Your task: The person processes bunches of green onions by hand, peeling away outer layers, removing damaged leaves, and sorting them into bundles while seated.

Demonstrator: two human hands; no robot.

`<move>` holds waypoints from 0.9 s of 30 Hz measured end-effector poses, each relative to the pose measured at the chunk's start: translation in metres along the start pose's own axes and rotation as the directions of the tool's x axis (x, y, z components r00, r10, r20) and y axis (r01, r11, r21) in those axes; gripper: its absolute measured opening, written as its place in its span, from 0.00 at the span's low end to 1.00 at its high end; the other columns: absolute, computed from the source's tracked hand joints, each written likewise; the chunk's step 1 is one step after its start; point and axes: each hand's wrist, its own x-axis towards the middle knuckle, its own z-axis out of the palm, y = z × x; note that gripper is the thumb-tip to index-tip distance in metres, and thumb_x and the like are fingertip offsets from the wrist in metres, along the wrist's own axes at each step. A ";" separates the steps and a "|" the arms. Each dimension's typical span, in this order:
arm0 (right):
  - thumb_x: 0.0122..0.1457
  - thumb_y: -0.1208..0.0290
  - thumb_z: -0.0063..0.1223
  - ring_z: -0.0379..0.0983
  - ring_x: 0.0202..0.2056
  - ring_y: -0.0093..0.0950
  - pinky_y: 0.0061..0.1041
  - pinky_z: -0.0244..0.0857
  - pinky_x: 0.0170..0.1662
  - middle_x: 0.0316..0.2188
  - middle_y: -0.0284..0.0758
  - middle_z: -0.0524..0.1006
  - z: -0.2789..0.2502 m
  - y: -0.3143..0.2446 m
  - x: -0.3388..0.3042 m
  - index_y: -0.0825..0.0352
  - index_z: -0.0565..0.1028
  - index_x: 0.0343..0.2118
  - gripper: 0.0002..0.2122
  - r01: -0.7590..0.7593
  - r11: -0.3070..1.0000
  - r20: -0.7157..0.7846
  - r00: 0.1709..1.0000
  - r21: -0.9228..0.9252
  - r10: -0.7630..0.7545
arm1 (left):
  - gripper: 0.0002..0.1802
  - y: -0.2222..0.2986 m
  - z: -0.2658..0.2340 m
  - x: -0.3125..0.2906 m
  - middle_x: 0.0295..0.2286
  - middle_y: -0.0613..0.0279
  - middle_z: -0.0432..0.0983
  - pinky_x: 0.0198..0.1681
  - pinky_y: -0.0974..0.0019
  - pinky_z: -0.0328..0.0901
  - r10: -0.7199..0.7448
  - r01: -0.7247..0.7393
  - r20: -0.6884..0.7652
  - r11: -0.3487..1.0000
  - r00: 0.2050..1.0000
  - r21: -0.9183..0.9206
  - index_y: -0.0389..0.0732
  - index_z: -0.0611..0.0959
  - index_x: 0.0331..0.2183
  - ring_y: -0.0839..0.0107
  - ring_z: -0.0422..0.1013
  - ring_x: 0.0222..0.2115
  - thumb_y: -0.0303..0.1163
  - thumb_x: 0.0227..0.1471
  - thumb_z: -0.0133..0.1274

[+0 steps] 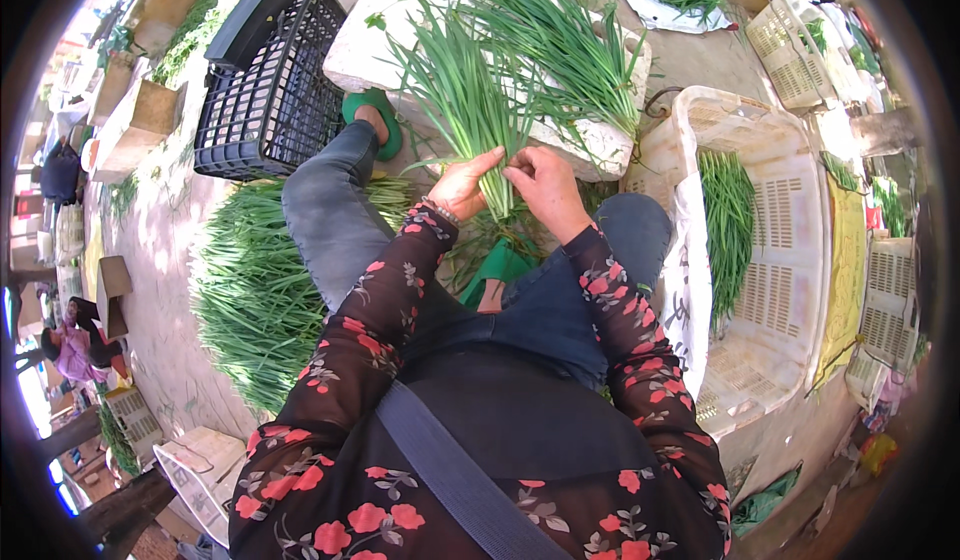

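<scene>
A bunch of long green garlic chives (463,100) slants up and away between my hands, its pale cut ends pointing down toward my lap. My left hand (465,186) wraps round the bunch near its lower end, thumb lying across the front. Close beside it, my right hand (548,190) pinches at the right edge of the stems with fingers bent; whether a single stem sits in the pinch is too small to tell. Beyond my hands, more loose chives (575,55) lie on a white foam block (385,35), partly behind the held bunch.
To my left a large heap of chives (255,290) lies on the ground, with a black plastic crate (265,110) past it. At my right stands a big white plastic crate (790,240) with a chive bundle (727,225) inside. A person (75,345) is far left.
</scene>
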 end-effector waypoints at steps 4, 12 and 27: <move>0.55 0.70 0.56 0.73 0.25 0.32 0.30 0.67 0.31 0.24 0.37 0.73 0.008 0.000 -0.006 0.70 0.73 0.31 0.08 -0.057 0.977 -0.011 0.998 0.204 0.060 | 0.15 0.000 0.000 -0.008 0.39 0.61 0.77 0.44 0.64 0.69 0.018 -0.017 -0.014 0.996 1.000 0.090 0.37 0.77 0.44 0.69 0.74 0.39 0.34 0.58 0.52; 0.66 0.63 0.43 0.74 0.32 0.24 0.23 0.71 0.32 0.32 0.29 0.74 -0.049 0.020 -0.025 0.61 0.71 0.35 0.08 -0.302 -0.111 0.313 0.945 0.947 0.093 | 0.14 -0.001 -0.006 -0.015 0.41 0.61 0.77 0.42 0.62 0.68 0.033 -0.040 0.069 0.992 0.997 0.116 0.39 0.77 0.45 0.68 0.73 0.39 0.30 0.56 0.54; 0.59 0.68 0.54 0.71 0.22 0.19 0.18 0.67 0.23 0.25 0.30 0.76 -0.035 0.042 -0.041 0.67 0.73 0.40 0.10 -0.397 0.477 0.104 0.841 0.784 0.531 | 0.23 -0.001 0.022 -0.048 0.35 0.61 0.75 0.31 0.66 0.67 0.080 -0.176 0.246 0.900 0.966 0.398 0.37 0.72 0.48 0.69 0.72 0.31 0.19 0.48 0.55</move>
